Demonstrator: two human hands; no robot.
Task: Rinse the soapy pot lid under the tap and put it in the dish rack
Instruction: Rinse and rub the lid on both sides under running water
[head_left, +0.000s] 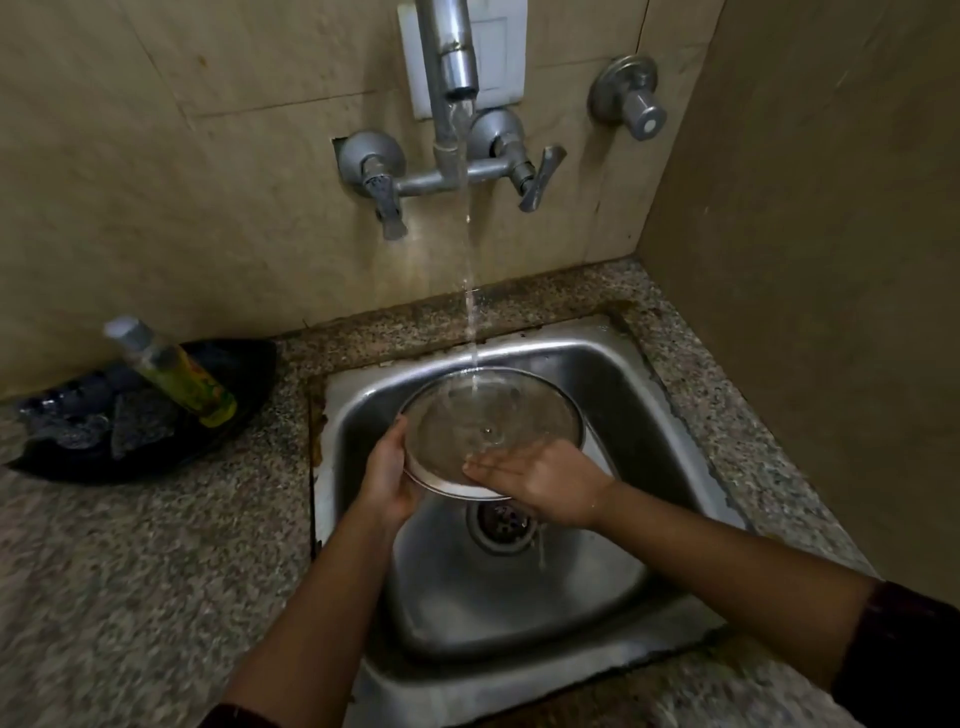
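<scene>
While the left hand (387, 480) grips the glass pot lid (491, 431) by its left rim, the right hand (540, 480) lies open and flat across it, mid-frame over the sink (649, 395), under water from the tap (457, 57).

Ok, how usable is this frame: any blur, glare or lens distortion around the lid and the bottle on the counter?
Head view: dim, warm light; the glass pot lid under the water stream is fairly sharp, with mild glare on the steel sink. The soap bottle at the left is soft and smeared. Wide-angle bending shows at the edges, where both forearms stretch.
</scene>
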